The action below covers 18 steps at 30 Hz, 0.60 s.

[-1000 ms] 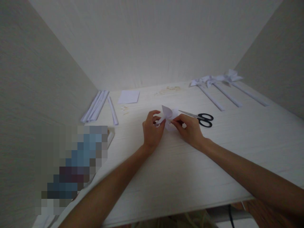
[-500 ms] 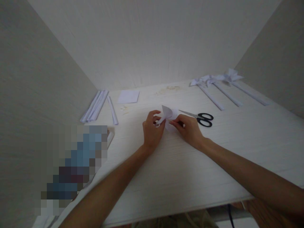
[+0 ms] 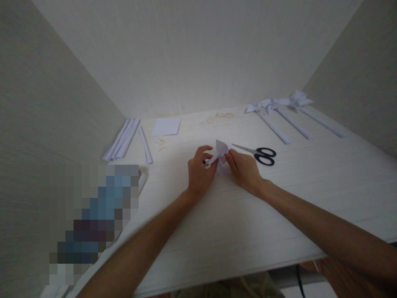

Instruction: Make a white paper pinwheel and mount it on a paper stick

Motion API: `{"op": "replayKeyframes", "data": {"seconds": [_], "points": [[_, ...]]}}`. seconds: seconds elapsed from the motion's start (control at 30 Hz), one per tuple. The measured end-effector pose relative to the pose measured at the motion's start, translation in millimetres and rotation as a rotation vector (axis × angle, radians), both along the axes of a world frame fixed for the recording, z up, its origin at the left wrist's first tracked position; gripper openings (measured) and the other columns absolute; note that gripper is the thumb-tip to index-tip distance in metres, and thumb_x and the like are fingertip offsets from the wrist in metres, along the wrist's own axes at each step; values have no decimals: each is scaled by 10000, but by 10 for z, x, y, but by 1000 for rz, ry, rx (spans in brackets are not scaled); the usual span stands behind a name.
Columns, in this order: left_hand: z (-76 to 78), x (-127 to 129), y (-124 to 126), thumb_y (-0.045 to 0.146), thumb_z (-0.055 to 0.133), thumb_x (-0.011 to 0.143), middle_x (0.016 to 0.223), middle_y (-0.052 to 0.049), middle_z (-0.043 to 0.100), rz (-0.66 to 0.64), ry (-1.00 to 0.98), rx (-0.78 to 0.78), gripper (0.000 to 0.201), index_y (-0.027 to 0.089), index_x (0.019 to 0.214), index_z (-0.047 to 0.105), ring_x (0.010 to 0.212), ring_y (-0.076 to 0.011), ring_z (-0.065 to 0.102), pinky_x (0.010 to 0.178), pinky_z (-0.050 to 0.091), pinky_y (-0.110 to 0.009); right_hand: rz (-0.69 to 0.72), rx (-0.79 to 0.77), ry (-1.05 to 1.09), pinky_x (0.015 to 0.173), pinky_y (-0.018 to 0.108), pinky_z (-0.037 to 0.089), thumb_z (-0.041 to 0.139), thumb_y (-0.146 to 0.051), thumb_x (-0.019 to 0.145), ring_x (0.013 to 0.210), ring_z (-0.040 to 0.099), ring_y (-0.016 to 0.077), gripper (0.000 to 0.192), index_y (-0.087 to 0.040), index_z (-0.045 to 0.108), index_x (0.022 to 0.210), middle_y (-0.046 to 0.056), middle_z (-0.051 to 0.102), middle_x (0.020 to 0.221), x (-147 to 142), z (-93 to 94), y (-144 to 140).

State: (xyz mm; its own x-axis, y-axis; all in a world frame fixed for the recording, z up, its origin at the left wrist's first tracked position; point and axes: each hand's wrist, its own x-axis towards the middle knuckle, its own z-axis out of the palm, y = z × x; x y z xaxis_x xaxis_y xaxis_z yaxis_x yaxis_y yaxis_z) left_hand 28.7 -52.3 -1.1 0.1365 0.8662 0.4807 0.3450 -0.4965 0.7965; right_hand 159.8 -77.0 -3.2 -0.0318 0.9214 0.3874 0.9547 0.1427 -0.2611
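A small piece of white folded paper point(image 3: 221, 149) is pinched between both hands above the middle of the white table point(image 3: 235, 215). My left hand point(image 3: 200, 171) grips its left side with thumb and fingers. My right hand point(image 3: 244, 169) presses a flap in toward the centre from the right. Part of the paper is hidden behind the fingers.
Black-handled scissors point(image 3: 260, 155) lie just right of my right hand. Finished paper pinwheels on sticks point(image 3: 279, 108) rest at the back right. Rolled paper sticks point(image 3: 122, 138) and one more stick point(image 3: 145, 145) lie at the back left beside a square sheet point(image 3: 166, 126). Walls enclose three sides.
My right hand has moved left and folded the paper's right flap inward, so the paper looks smaller. The view has shifted slightly.
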Motion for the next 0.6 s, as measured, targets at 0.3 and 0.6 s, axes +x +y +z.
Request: {"op": "replayKeyframes", "data": {"seconds": [0.3,0.6], "points": [[-5,-1,20,86,590,624,615,41,610,19,-61,-61,291,185,879,490,510,-70,557,465,410,-149,169,93,286,501,217,301,383,-259,831,519,476,124,148,-176,450,728,18,539,603,47,-20,-1],[1,1,28,120,606,629,618,28,606,12,-76,-99,281,177,881,495,543,-79,569,465,404,-146,67,38,-2,465,249,183,256,-429,877,455,464,129,477,-163,502,567,39,559,509,29,-19,-7]]}}
